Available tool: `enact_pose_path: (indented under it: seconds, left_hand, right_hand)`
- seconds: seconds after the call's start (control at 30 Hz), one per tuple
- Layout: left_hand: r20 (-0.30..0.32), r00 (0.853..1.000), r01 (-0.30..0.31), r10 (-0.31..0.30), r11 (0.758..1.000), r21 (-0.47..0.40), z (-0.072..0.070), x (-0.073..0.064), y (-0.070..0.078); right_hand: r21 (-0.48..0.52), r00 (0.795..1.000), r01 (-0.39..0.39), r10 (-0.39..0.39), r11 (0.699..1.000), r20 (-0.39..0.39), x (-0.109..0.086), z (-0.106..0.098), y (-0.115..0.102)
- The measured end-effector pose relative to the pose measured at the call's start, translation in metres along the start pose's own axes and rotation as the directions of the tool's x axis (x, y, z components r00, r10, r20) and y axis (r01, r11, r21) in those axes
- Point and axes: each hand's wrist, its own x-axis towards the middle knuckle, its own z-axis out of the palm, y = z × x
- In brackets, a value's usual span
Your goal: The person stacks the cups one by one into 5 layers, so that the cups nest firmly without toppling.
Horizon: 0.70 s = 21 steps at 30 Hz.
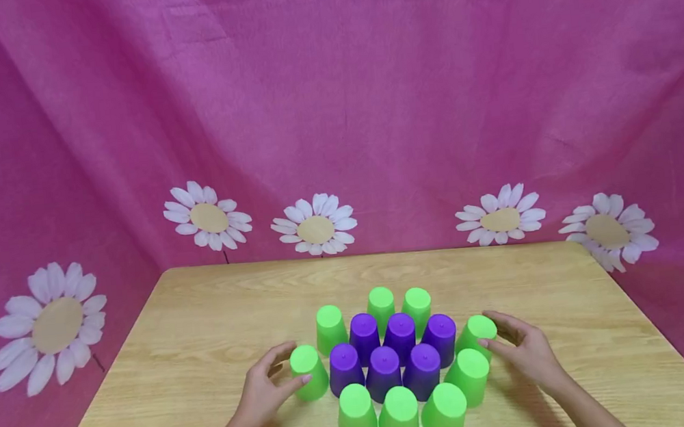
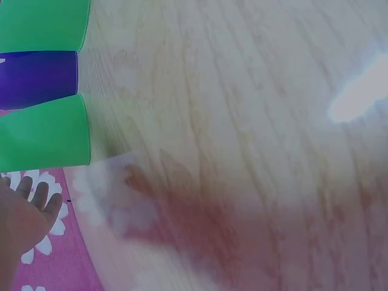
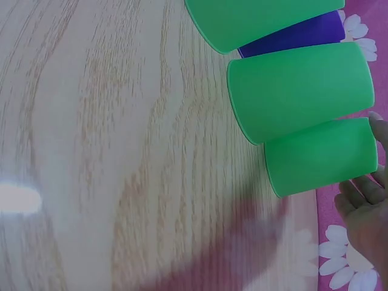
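Note:
Several upside-down green and purple plastic cups stand grouped on the table. At the group's left end, my left hand point(image 1: 262, 386) holds a green cup point(image 1: 309, 375), thumb in front and fingers behind. My right hand point(image 1: 528, 350) holds another green cup point(image 1: 476, 332) at the right end, its thumb and fingers around the top part. Purple cups point(image 1: 385, 374) form two rows in the middle, with green cups around them. In the left wrist view, the left hand's fingers point(image 2: 39, 200) show beside a green cup point(image 2: 45, 134). The right wrist view shows fingers point(image 3: 364, 191) against the green cup point(image 3: 321, 157).
The wooden table point(image 1: 203, 316) has a pink cloth point(image 1: 368, 101) with white daisies hanging behind it and at both sides. Three green cups point(image 1: 398, 418) line the near side of the group. A green cup point(image 1: 469, 376) stands close beside the right-held one.

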Motion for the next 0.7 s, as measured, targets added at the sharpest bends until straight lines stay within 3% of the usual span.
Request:
enact_pose_path:
  seconds: [0.23,0.5,0.7]
  left_hand:
    - [-0.031,0.999,-0.017,0.016,1.0,-0.023,0.004,-0.002,-0.004]
    - [-0.06,0.998,0.021,-0.02,1.0,0.015,0.011,-0.003,-0.009]
    - [-0.049,0.999,0.015,-0.018,0.998,-0.061,0.013,-0.004,-0.011]
  right_hand:
    - [0.028,1.0,-0.018,0.019,0.999,-0.024,-0.001,0.005,0.002]
    - [0.05,0.999,-0.006,0.008,0.999,-0.035,-0.001,0.007,0.001]
    - [0.046,0.999,-0.01,0.011,0.999,-0.035,-0.002,0.007,0.0]
